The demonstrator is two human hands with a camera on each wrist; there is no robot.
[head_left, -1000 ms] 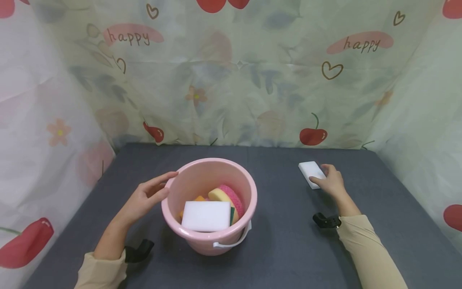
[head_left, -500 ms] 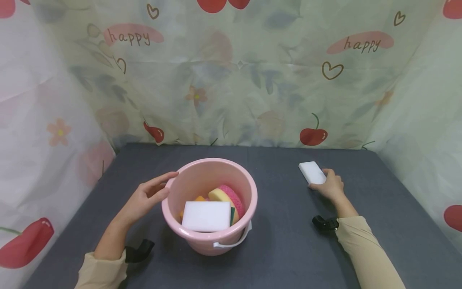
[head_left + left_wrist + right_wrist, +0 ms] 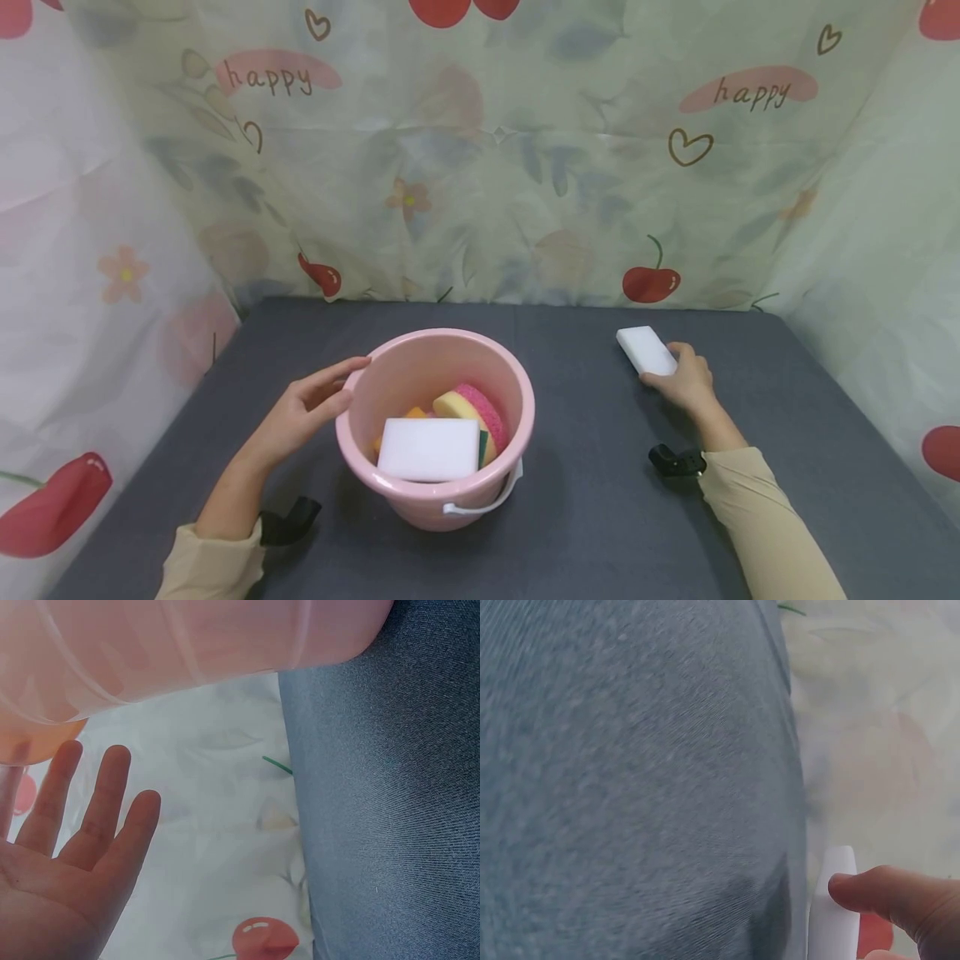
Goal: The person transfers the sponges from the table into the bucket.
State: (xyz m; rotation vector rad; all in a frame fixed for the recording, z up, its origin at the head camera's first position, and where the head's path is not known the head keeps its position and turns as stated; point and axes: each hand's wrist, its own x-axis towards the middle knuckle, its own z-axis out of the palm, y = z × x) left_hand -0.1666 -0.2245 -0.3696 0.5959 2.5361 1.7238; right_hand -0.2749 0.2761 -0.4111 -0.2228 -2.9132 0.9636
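My right hand (image 3: 686, 385) pinches a white sponge block (image 3: 643, 348) between thumb and fingers at the right of the table. In the right wrist view the thumb (image 3: 889, 896) presses on the sponge's side, while most of the fingers are out of frame. My left hand (image 3: 288, 417) touches the rim of a pink bucket (image 3: 435, 510) with extended fingers; the left wrist view shows these fingers spread beside the bucket wall (image 3: 187, 645). Inside the bucket lies another white sponge block (image 3: 429, 450), over a pink-and-yellow sponge (image 3: 480, 408) and partly hidden orange and green pieces.
A dark grey cloth covers the table (image 3: 585, 517). Patterned fabric walls (image 3: 495, 208) with cherries and "happy" lettering stand at the back and both sides. The bucket's white handle (image 3: 487, 504) hangs down on its near side.
My right hand has taken hold of the white sponge block, which has shifted slightly away from me and to the left. The left hand and bucket have stayed in place.
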